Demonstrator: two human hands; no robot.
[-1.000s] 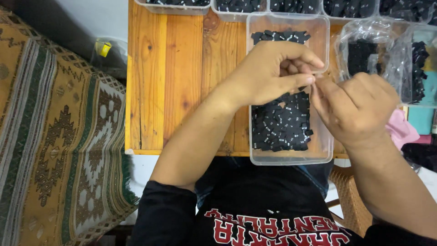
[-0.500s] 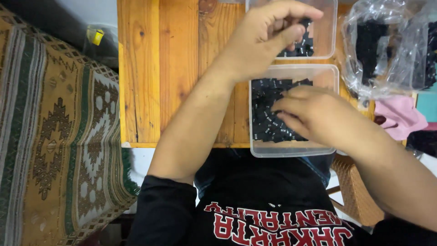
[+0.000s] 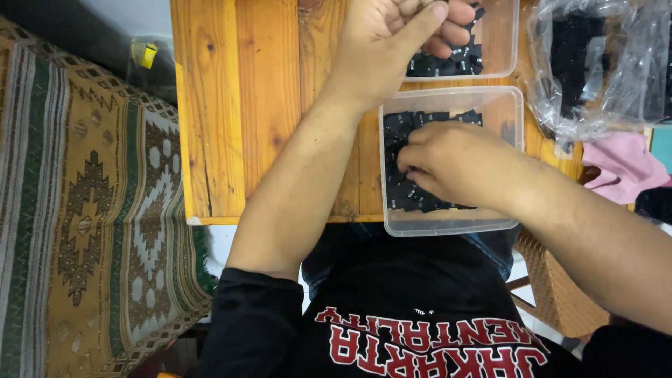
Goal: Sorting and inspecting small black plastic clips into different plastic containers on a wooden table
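Right hand [image 3: 458,164] now down in near clear tub [image 3: 504,105] at desk [image 3: 238,105] front edge, pinching small black pieces [image 3: 402,192]. Left hand [image 3: 399,35] moved up over far tub [image 3: 507,42], fingers curled shut, hold unclear.

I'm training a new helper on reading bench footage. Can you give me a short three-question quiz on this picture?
1. True or false: the right hand is inside the near clear tub, fingers on the small black pieces.
2. Where is the left hand? A) flat on the rug B) curled over the far tub C) in the plastic bag
3. What lies just to the right of the near tub, below the clear plastic bag?

Key: 1 true; 2 B; 3 a pink cloth, on the wooden table.
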